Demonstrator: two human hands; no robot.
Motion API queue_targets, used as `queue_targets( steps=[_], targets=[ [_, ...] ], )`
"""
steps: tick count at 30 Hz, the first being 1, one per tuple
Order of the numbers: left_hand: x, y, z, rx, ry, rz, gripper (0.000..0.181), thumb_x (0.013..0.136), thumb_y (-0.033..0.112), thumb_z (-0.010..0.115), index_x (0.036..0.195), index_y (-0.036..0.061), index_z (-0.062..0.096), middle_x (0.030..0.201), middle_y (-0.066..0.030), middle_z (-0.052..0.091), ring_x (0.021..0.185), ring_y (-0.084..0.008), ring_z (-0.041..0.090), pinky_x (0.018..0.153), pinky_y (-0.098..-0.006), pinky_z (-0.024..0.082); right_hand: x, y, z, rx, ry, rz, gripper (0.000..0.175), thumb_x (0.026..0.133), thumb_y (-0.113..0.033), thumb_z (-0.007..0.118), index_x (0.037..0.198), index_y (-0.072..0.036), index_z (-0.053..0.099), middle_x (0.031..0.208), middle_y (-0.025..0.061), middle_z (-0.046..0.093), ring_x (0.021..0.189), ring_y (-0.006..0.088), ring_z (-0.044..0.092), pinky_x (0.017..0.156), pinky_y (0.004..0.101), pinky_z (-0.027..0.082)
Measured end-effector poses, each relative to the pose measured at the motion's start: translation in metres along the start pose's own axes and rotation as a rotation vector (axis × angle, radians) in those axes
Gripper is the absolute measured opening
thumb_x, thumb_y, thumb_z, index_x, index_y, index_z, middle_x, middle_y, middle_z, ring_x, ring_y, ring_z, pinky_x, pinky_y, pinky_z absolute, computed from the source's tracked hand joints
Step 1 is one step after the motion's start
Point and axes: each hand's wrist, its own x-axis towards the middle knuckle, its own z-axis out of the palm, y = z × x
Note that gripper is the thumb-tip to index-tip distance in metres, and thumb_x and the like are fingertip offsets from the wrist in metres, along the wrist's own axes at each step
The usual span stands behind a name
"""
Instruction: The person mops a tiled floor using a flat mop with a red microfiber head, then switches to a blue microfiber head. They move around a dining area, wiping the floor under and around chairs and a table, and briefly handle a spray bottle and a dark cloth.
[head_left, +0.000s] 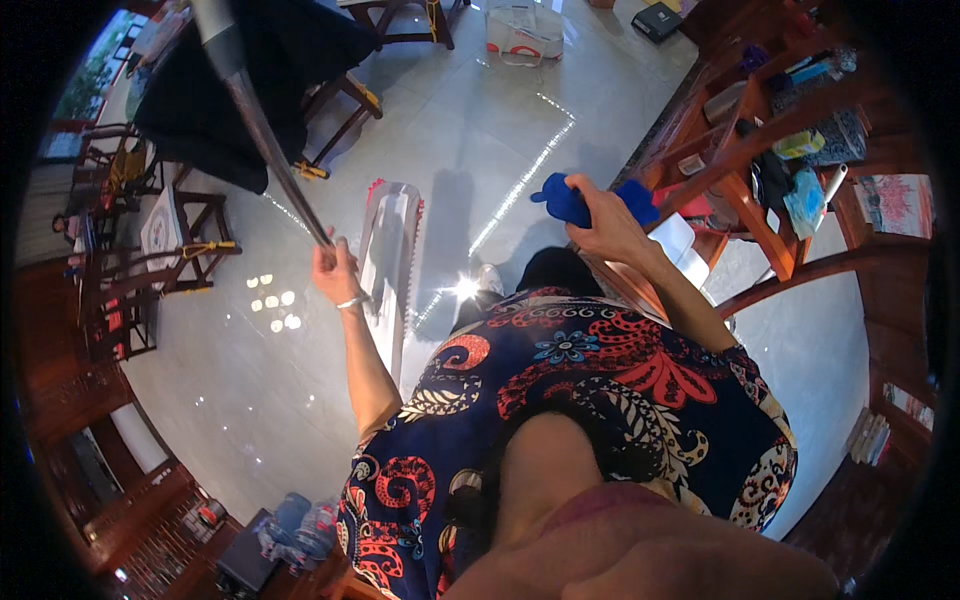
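My left hand (335, 271), with a bracelet at the wrist, is closed around a long metal pole (271, 146) that slants up towards the top left. Beside that hand, a long flat mop head with a red fringe (390, 255) shows over the tiled floor; whether it joins the pole cannot be seen. On the right, my right hand (609, 225) grips a blue cloth (564, 201), which bulges out on both sides of the fingers. This hand is near the edge of a wooden shelf unit (739, 142).
Wooden stools (199, 251) with yellow ties and a dark draped cloth (202, 97) are at the left. A white bag (523, 34) and a black box (657, 22) lie on the floor ahead. Bottles and small items fill the shelf at right. Plastic-wrapped things (307, 525) are at the lower left.
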Motion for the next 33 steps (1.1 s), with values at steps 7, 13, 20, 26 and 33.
queue_targets(
  steps=[7,13,20,26,33],
  targets=[
    [0.089,0.008,-0.085,-0.35,0.021,0.089,0.021,0.095,0.018,0.059,0.082,0.0024,0.059,0.053,0.0047,0.04,0.042,-0.0038,0.033,0.039,-0.0221,0.022,0.047,-0.027,0.045,0.159,-0.108,0.005,0.059,0.075,-0.005,0.068,0.13,-0.015,0.05,0.09,0.0118,0.066,0.077,0.0245,0.064,0.074,0.0338,0.05],
    [0.092,-0.038,-0.097,-0.213,0.191,-0.065,0.031,0.092,0.016,0.064,0.067,0.0095,0.047,0.055,0.0027,0.042,0.046,-0.0069,0.036,0.043,-0.0234,0.025,0.099,-0.02,0.054,0.049,0.001,0.053,0.032,0.075,-0.019,0.074,0.103,-0.006,0.067,0.096,0.0156,0.068,0.089,0.0303,0.065,0.081,0.036,0.051],
    [0.096,-0.055,-0.145,-0.306,0.061,0.005,0.016,0.089,0.011,0.066,0.076,0.0046,0.058,0.066,0.0021,0.05,0.06,-0.0075,0.043,0.056,-0.0228,0.032,0.104,-0.06,0.081,0.015,0.066,0.078,0.024,0.08,-0.027,0.076,0.084,-0.004,0.067,0.076,0.007,0.066,0.073,0.0188,0.063,0.07,0.0312,0.05],
    [0.093,-0.052,-0.153,-0.181,0.0,-0.119,0.019,0.088,0.015,0.068,0.074,0.0081,0.057,0.065,0.0011,0.053,0.056,-0.0075,0.044,0.053,-0.0235,0.032,0.096,-0.115,0.112,0.134,0.135,0.225,0.024,0.084,-0.027,0.074,0.082,-0.004,0.067,0.065,0.0015,0.062,0.061,0.0067,0.055,0.059,0.0249,0.045],
    [0.126,-0.067,-0.185,-0.153,0.18,-0.029,0.02,0.082,0.016,0.074,0.072,0.0062,0.06,0.063,0.0049,0.053,0.057,-0.0052,0.048,0.053,-0.0232,0.037,0.117,-0.201,0.135,0.155,0.2,0.033,0.028,0.083,-0.023,0.074,0.104,-0.007,0.065,0.062,-0.0004,0.057,0.059,0.0071,0.051,0.054,0.0249,0.04]
  ],
)
